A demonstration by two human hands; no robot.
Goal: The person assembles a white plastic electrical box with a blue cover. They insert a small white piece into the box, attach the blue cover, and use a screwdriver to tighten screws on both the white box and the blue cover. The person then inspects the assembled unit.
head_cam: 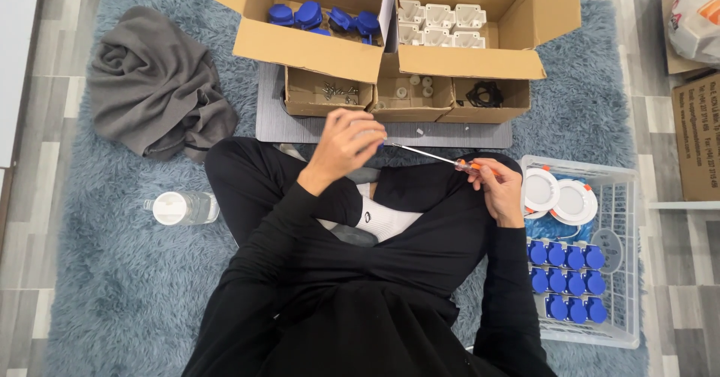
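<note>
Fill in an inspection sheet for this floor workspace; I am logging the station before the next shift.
Surface: grey-blue shaggy rug over wood-look flooring; a grey board lies under the small boxes.
Job's things: screwdriver with orange handle; large cardboard box of blue caps and white housings; three small trays with screws, washers and a black part.
Clutter: grey cloth; clear bottle lying on its side; white wire basket with blue caps and white round discs.
Grips: left hand closed at the shaft tip; right hand closed on the handle.
Cables: nothing seen.
Surroundings: more cartons at the right edge.
</note>
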